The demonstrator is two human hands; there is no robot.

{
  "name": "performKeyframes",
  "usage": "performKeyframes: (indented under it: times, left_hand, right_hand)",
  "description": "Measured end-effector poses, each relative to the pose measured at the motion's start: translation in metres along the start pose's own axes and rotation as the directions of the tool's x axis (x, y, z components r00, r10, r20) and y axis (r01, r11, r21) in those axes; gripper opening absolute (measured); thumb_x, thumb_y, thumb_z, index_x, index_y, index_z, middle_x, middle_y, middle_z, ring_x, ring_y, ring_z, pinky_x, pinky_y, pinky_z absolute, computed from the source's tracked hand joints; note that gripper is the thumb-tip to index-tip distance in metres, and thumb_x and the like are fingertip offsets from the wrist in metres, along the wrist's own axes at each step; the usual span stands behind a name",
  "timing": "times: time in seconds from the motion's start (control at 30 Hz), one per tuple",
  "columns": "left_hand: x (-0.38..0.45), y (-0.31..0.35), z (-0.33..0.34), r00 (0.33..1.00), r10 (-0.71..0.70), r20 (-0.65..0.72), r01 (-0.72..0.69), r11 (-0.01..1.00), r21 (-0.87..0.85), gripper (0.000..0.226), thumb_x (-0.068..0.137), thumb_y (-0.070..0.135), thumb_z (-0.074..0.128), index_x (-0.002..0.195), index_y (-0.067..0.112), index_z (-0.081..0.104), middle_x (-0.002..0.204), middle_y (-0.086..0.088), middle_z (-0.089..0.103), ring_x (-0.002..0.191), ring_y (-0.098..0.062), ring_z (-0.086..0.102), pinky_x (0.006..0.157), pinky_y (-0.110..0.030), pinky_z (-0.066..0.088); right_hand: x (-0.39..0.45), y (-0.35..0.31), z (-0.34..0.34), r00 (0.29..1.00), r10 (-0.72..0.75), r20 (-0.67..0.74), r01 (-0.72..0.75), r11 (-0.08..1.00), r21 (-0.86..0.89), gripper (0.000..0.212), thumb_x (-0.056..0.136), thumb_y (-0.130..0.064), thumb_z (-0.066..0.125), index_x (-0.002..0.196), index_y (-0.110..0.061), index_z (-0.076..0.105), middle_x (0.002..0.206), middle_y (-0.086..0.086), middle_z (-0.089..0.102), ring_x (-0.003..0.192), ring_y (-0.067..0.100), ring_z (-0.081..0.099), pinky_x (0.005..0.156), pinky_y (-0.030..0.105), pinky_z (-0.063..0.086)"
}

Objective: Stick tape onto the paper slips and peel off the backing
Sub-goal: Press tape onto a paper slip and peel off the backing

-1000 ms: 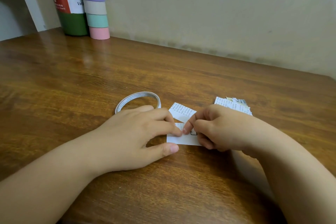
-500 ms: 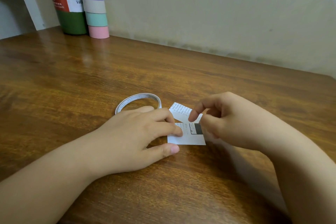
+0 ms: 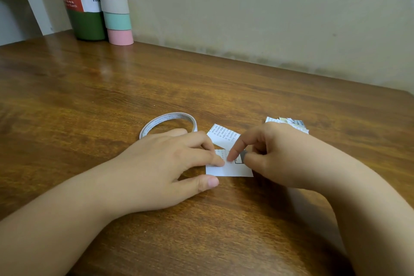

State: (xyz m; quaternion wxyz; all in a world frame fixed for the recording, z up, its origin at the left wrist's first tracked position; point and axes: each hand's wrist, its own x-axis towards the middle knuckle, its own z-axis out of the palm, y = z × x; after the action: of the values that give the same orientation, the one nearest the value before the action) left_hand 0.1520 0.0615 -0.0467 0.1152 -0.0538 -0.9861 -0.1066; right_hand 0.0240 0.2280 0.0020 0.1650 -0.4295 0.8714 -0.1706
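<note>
A white paper slip [image 3: 228,170] with small print lies flat on the wooden table [image 3: 201,78]. My left hand [image 3: 161,163] presses its left end with a fingertip, thumb resting on the table beside it. My right hand [image 3: 275,154] touches the slip's top with its index fingertip, its thumb close by at the dark printed patch and its other fingers curled in. I cannot make out tape or backing on the slip. A second printed slip [image 3: 224,135] lies just behind. A thin roll of double-sided tape [image 3: 156,123] lies behind my left hand.
A small pile of paper slips [image 3: 295,123] sits behind my right hand. At the back left against the wall stand a green bottle [image 3: 83,6] and a tall stack of pastel tape rolls [image 3: 114,4].
My right hand lifted off the slip half a second ago and has come back down, index fingertip on the slip. My left hand has stayed in place.
</note>
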Motion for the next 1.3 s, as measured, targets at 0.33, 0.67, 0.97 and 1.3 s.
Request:
performKeyframes:
  times: [0.33,0.67,0.97,1.3]
  left_hand:
    - [-0.006,-0.008,-0.003,1.0,-0.022,-0.013,0.019,0.986,-0.163,0.047,0.079,0.063,0.036,0.111,0.045,0.066,0.122,0.041,0.051,0.099,0.012,0.045,0.079,-0.014,0.042]
    - [-0.005,-0.007,-0.006,0.997,-0.073,0.005,0.072,0.969,-0.237,0.049,0.071,0.068,0.036,0.102,0.045,0.068,0.12,0.049,0.044,0.107,0.013,0.044,0.088,-0.018,0.044]
    - [-0.005,-0.004,-0.01,0.997,-0.059,0.044,0.067,0.977,-0.202,0.059,0.07,0.07,0.028,0.109,0.045,0.064,0.12,0.039,0.044,0.113,0.016,0.038,0.09,-0.01,0.036]
    - [-0.005,-0.004,-0.011,0.995,-0.075,0.06,0.086,0.974,-0.207,0.06,0.069,0.071,0.027,0.112,0.048,0.062,0.119,0.043,0.044,0.114,0.018,0.037,0.096,-0.011,0.035]
  right_hand:
    - [0.003,0.009,-0.011,0.988,0.07,0.134,-0.082,0.993,0.081,0.038,0.093,-0.023,0.046,0.085,-0.051,0.07,0.052,-0.012,0.056,0.045,0.001,0.046,0.05,0.013,0.039]
    - [0.02,0.021,0.002,0.908,0.055,-0.415,-0.053,0.998,0.016,0.012,0.086,-0.039,0.062,0.079,-0.029,0.063,0.07,-0.014,0.057,0.066,-0.001,0.051,0.05,0.011,0.034]
    - [0.034,0.01,0.017,0.965,0.065,-0.253,-0.092,0.991,-0.096,0.024,0.081,-0.049,0.064,0.09,-0.027,0.057,0.088,-0.015,0.042,0.097,0.01,0.036,0.076,0.024,0.03]
    - [0.03,0.006,0.015,0.898,-0.006,-0.44,0.067,0.99,0.124,0.025,0.082,-0.021,0.07,0.087,-0.033,0.049,0.082,-0.014,0.055,0.07,-0.001,0.051,0.054,0.009,0.04]
